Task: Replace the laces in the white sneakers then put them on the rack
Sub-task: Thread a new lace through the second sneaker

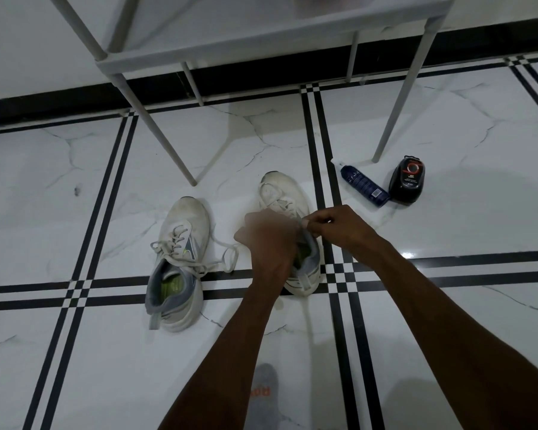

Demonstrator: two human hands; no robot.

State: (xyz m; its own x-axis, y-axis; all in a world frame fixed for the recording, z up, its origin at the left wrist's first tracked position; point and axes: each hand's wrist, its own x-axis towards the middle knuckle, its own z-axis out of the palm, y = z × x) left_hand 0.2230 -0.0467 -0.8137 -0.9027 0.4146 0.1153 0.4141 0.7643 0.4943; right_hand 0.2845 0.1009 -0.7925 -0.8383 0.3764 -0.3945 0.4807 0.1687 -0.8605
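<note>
Two worn white mesh sneakers with grey collars stand side by side on the white marble-look tiled floor point(75, 352), toes toward the grey metal-legged rack point(261, 41). The left hand point(266, 240), blurred, curls over the right sneaker point(288, 206) at its tongue; its exact hold cannot be told. The right hand point(336, 226) pinches that shoe's white lace point(272, 197). The left sneaker point(180, 262) lies untouched, laces loose. A dark blue bottle point(364, 187) and a black rounded container point(407, 181) lie near the rack's leg.

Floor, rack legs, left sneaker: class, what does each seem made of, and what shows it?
Floor: glossy tile, marble-look; veins, reflected glare.
Rack legs: smooth pale tubes, painted metal or plastic, unclear.
Left sneaker: matte white fabric, probably mesh; scuffed toe, woven laces.
</note>
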